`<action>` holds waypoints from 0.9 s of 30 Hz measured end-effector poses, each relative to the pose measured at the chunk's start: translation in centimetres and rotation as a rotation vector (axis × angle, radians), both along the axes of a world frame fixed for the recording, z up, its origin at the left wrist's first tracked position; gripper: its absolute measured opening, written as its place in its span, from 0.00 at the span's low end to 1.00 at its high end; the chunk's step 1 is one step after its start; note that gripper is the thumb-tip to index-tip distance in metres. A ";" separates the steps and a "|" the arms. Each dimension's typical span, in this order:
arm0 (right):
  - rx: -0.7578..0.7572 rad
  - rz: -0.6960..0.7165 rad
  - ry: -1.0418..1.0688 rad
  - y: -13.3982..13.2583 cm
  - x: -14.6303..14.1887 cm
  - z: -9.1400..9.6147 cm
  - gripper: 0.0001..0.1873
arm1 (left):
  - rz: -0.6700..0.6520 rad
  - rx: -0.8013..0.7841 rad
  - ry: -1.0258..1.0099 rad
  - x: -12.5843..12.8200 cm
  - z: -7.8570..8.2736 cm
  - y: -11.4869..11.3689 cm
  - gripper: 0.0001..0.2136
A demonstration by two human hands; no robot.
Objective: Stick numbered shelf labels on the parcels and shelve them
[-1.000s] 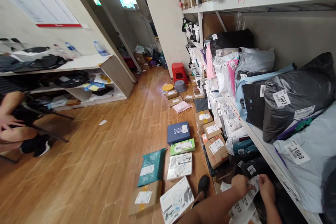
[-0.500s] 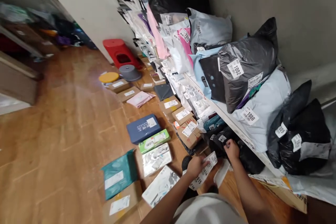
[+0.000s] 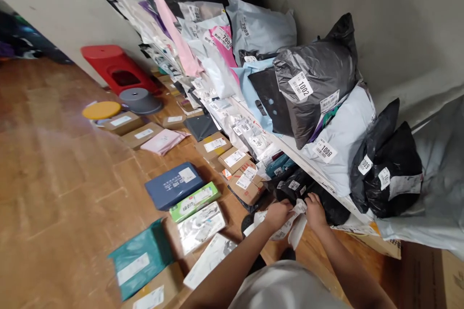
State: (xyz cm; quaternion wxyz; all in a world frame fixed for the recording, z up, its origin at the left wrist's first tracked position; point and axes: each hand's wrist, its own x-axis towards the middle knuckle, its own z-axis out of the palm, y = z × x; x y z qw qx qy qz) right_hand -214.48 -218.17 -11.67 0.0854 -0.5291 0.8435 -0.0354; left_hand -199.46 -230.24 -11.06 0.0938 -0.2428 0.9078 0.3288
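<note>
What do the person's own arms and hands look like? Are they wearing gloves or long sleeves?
No gloves: the left hand and right hand are bare. Both forearms show no sleeves, watch or bracelet. Between them is a pale, plain-looking top.

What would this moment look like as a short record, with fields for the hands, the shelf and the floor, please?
Left hand: holds the strip of printed number labels
Right hand: at the strip's upper end, contact unclear
Shelf: dark grey bag labelled 1002, pale bag labelled 1008
Floor: blue box, green box, teal package
Far floor: red stool
</note>
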 end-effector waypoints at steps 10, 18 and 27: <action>0.048 -0.022 -0.002 1.8 -2.8 5.1 0.13 | -0.163 -0.036 0.080 -4.8 0.4 1.0 0.13; 0.172 0.015 -0.331 -3.5 -6.3 3.1 0.17 | 0.101 -0.046 0.015 -7.4 -0.1 1.0 0.14; -0.071 -0.077 -0.666 -3.5 -7.5 0.6 0.09 | 0.271 0.133 -0.007 -7.7 -2.0 0.6 0.16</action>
